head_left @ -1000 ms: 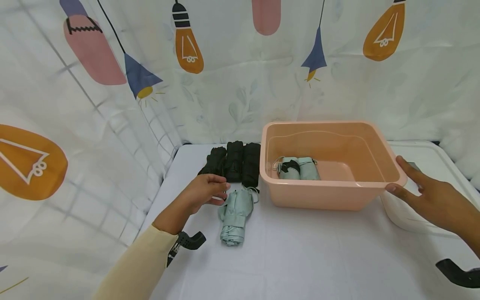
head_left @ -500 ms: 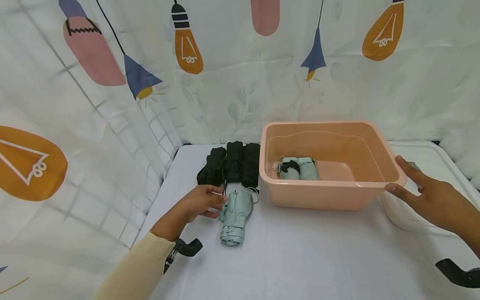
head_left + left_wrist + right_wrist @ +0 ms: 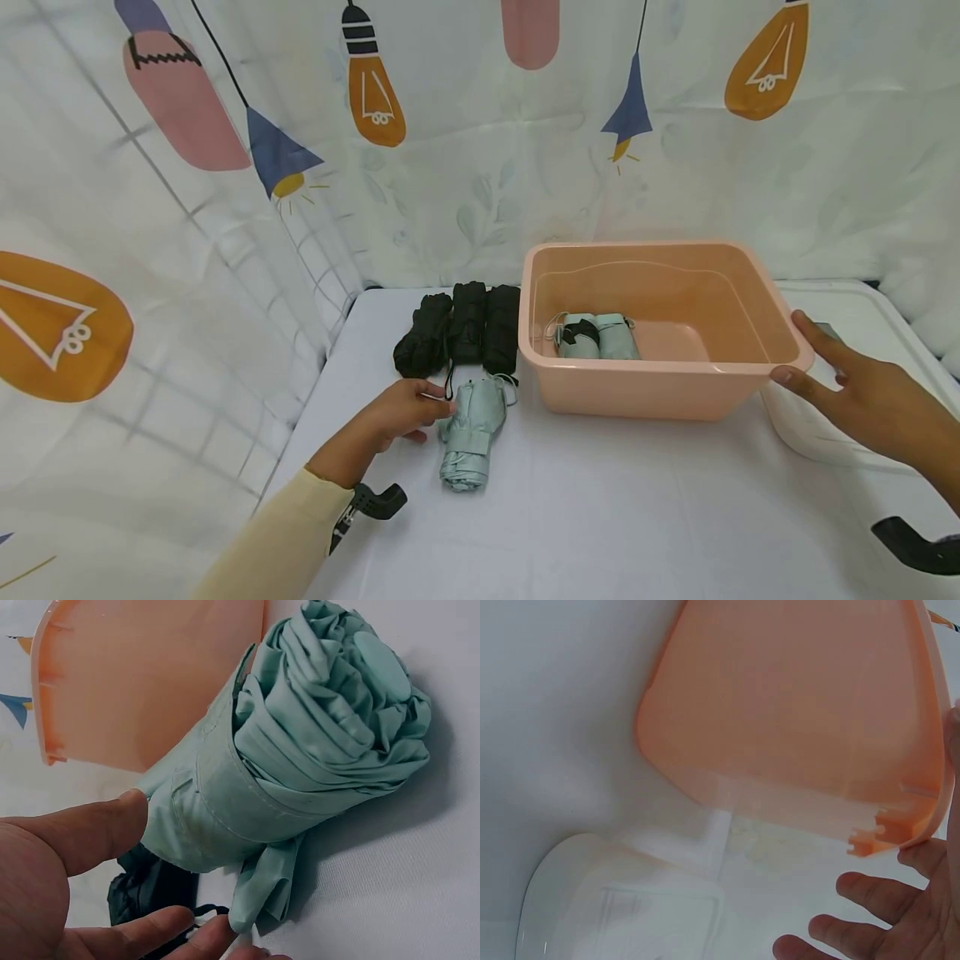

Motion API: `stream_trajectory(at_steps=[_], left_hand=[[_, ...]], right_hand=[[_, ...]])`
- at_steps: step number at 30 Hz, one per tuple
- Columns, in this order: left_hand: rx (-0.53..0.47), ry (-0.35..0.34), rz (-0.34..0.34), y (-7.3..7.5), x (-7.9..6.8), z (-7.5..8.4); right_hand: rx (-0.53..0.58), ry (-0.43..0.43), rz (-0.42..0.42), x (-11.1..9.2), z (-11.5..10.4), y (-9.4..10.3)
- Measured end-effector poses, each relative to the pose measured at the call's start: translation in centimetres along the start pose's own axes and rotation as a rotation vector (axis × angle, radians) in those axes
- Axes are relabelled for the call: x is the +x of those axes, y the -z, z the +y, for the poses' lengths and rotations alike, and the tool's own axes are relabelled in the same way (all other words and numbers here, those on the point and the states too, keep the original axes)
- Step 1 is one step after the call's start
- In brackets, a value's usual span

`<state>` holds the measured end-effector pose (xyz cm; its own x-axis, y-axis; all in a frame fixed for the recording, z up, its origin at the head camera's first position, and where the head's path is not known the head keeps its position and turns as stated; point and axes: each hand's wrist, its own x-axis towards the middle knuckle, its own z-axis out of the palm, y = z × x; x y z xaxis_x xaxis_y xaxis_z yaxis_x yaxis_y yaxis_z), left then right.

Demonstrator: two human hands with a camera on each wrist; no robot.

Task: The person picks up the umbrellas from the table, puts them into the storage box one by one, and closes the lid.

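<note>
On the table lies a rolled, pale green folding umbrella (image 3: pixel 471 433) with a wrist cord at its far end. My left hand (image 3: pixel 401 417) is at its left side. In the left wrist view, the thumb (image 3: pixel 112 829) is right at the umbrella's fabric, and the fingers (image 3: pixel 202 939) reach out under a loose flap. My right hand (image 3: pixel 862 396) rests against the right rim of a peach plastic tub (image 3: pixel 630 392), fingers spread. Inside the tub, two more pale green umbrellas (image 3: pixel 617 337) lie side by side, one with a black band across it.
Behind the green umbrella, three black folding umbrellas (image 3: pixel 468 321) lie in a row left of the tub. A white lid-like plastic piece (image 3: pixel 832 296) is right of the tub, partly behind my right hand. A printed curtain (image 3: pixel 450 192) hangs behind the table.
My left hand has come back from beside the black umbrellas toward the near part of the green one. The right hand and the tub have stayed put.
</note>
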<state>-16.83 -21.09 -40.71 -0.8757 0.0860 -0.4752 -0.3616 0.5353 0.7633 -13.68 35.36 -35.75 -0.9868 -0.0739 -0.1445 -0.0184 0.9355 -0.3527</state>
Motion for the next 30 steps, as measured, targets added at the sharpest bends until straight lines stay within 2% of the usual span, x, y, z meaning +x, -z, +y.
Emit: stream_trajectory(at_steps=[8, 15, 19, 25, 30], left_hand=[[-0.012, 0.03, -0.024, -0.4, 0.3, -0.3], [0.018, 0.017, -0.037, -1.1, 0.2, -0.2], [0.088, 0.013, -0.036, -1.7, 0.2, 0.2], [0.258, 0.011, -0.026, -1.9, 0.1, 0.7], [0.278, 0.016, -0.029, -2.1, 0.3, 0.5]], right_hand=[[-0.002, -0.002, 0.004, 0.0, 0.0, 0.1], [0.0, -0.006, 0.002, 0.0, 0.0, 0.0], [0.0, -0.001, 0.011, 0.0, 0.0, -0.1], [-0.003, -0.004, 0.016, 0.1, 0.1, -0.1], [-0.004, -0.011, 0.007, 0.1, 0.1, -0.1]])
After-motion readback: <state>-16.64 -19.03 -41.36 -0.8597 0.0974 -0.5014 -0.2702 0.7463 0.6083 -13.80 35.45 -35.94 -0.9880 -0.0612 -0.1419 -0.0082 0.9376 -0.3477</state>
